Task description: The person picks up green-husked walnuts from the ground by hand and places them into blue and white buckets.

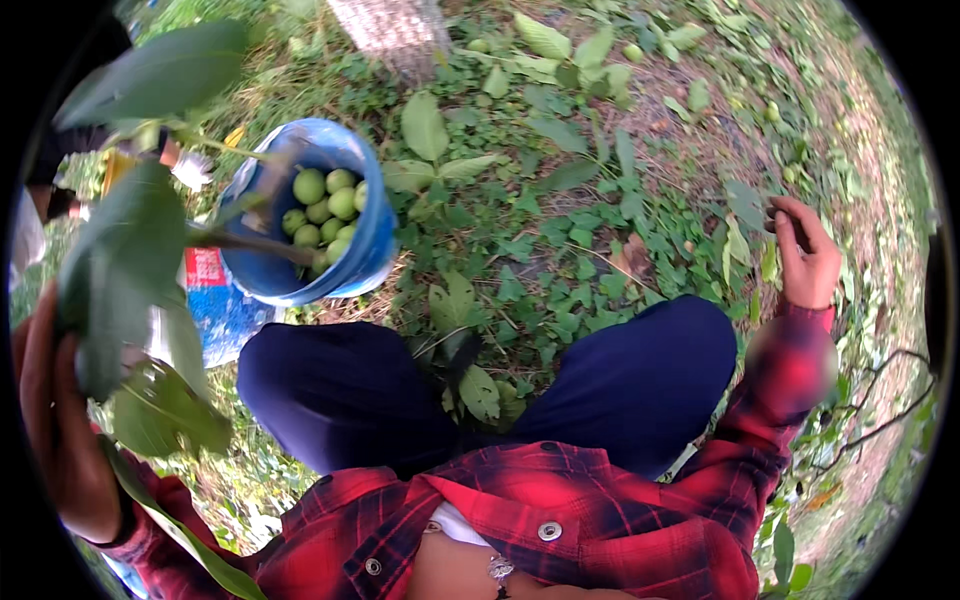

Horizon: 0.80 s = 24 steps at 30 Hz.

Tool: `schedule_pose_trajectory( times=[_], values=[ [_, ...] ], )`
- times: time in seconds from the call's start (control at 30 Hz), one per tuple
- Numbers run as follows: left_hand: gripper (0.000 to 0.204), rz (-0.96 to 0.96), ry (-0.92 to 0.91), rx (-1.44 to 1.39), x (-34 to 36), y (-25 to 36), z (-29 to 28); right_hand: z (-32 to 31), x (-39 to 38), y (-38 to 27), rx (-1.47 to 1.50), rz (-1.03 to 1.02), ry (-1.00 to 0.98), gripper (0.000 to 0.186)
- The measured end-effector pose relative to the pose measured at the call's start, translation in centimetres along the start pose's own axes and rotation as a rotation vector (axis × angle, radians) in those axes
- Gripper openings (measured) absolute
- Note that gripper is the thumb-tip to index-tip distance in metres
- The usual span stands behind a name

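Up close on the left, a leafy branch with large green leaves rises in front of my left hand. The fingers of this hand are bent against the foliage, partly hidden by it, and appear to hold the branch. Its cut-looking stem end reaches across a blue bucket, which contains several round green fruits. Far to the right, my right hand is raised above the ground with curled fingers. A green leaf shows right beside those fingertips; whether they pinch it is unclear.
My bent knees in dark blue trousers are below the bucket. A tree trunk stands beyond it. Another blue container is beside the bucket. At the far left edge a person's hand shows. Ivy, fallen leaves and scattered green fruits cover the ground.
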<state>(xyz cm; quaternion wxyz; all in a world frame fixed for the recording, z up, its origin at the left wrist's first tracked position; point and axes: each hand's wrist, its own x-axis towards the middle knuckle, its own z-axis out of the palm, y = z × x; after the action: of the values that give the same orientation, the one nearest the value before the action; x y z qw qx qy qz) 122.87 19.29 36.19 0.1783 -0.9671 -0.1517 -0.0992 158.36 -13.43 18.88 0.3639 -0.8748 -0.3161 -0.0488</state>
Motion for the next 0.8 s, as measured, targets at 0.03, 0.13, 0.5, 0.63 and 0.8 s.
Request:
schedule_pose_trajectory(
  times=[0.03,0.13,0.5,0.63,0.8],
  values=[
    [0.027,-0.016,-0.055,-0.131,2.0,3.8,-1.2,0.9,-0.4,0.7,0.151,-0.042,-0.011,0.015],
    [0.03,0.411,-0.057,-0.329,9.8,11.7,3.4,1.6,-2.1,3.3,0.293,0.059,-0.046,0.017],
    [0.031,1.044,-0.202,-0.437,17.2,39.9,27.2,11.0,-1.3,7.3,1.01,0.18,-0.031,0.033],
    [0.042,1.275,0.012,0.105,14.8,39.5,20.1,8.6,-2.0,8.6,1.271,0.432,-0.038,0.031],
    [0.04,0.934,-0.073,-0.576,13.4,35.5,19.0,7.2,-0.2,16.6,1.163,0.758,0.242,0.025]
  ],
)
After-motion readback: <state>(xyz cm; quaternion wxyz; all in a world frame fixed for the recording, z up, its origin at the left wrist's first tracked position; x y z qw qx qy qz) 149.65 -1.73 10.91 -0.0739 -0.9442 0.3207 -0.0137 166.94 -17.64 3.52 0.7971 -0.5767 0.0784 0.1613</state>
